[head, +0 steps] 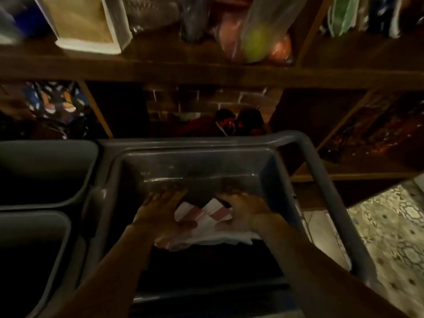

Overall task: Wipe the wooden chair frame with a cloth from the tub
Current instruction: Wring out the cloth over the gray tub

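Note:
A grey plastic tub point(339, 203) stands in front of me in dim light. Inside it lies a white cloth with red stripes point(206, 228). Both my hands are down in the tub on the cloth. My left hand point(158, 214) lies palm down on the cloth's left side, fingers spread toward the far wall. My right hand point(245, 212) covers the cloth's right side, its fingers curled over the fabric. Whether either hand grips the cloth or only rests on it is unclear. No wooden chair frame is in sight.
Two more grey bins point(46, 171) stand to the left of the tub. Behind it runs a dark wooden shelf unit point(206, 72) stacked with boxes, bags and a plastic-wrapped bundle point(257, 42). A patterned floor point(385, 226) shows at the right.

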Demonstrator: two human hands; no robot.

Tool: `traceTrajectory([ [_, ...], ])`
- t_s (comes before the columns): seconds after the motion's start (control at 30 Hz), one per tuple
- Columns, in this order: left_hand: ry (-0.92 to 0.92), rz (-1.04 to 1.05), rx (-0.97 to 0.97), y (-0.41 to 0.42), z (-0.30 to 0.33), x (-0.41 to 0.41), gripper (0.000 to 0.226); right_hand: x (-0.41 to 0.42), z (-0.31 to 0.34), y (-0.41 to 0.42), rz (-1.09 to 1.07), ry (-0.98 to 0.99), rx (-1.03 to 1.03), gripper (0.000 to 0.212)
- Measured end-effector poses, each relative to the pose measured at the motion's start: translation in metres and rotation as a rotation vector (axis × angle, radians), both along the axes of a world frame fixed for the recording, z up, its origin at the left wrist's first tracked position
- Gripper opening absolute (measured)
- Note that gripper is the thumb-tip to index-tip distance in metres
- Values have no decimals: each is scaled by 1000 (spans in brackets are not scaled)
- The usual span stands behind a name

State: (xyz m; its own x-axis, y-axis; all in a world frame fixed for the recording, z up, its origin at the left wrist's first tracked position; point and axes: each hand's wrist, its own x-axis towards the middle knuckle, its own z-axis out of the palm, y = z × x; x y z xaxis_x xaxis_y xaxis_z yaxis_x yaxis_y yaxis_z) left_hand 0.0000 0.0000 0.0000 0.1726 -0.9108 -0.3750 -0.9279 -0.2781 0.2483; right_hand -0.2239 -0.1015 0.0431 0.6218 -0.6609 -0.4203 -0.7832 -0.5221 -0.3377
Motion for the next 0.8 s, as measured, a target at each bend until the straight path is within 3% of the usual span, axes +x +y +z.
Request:
traceTrajectory([
  [0.23,90,-163,184,3,-59,-14,109,5,-65,9,40,232,79,94],
  [0.37,66,-220,223,11,-79,-16,112,5,-86,18,-12,237,122,74],
  [0.5,77,-166,154,8,-78,-19,92,6,-88,20,-79,141,3,43],
  [0.8,36,-124,69,-11,-22,-13,52,8,-43,13,-125,93,-60,38],
])
